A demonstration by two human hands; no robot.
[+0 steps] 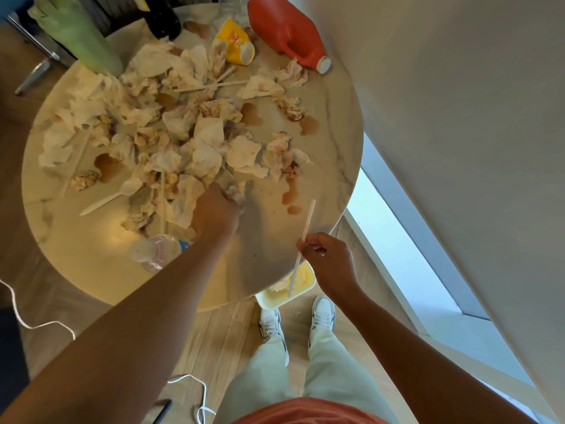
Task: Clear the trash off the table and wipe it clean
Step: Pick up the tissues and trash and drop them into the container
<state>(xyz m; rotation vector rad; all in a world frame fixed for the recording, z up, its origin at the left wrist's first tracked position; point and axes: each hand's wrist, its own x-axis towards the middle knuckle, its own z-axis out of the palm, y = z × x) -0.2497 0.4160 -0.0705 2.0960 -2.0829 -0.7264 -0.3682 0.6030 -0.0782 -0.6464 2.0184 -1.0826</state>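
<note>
A heap of crumpled, brown-stained white paper napkins [171,139] sprawls across the centre and upper left of the frame, soft, creased and wadded into loose balls. The left hand [215,214], at frame centre, has its fingers curled round one small crumpled napkin [236,192] at the heap's lower right edge. The right hand [328,260], lower right of centre, pinches a thin straight white plastic straw [302,244]; the straw's long axis runs steeply, its upper end pointing to the top of the frame and slightly right, its lower end reaching down over a pale yellow rectangular bin [293,289] just past the table's edge.

Among the napkins lie a white plastic spoon [113,195], bowl to the upper right, and pale wooden sticks [211,85] crossing near the top. A clear plastic bottle [156,250] lies on its side at lower left of the heap. Toward the top of the frame, a yellow paper cup [235,42] and a red plastic jug with a white cap [287,33] both lie tipped over; a dark bottle [160,18] and a pale green cylinder [79,33] stand at upper left.

All rests on a round, glossy white marble-look table [333,117], grey-veined and blotched with brown liquid puddles [252,114]. Below is a light wood-plank floor [220,338] with a white cable [30,319]; a plain pale wall [458,87] fills the right of the frame
</note>
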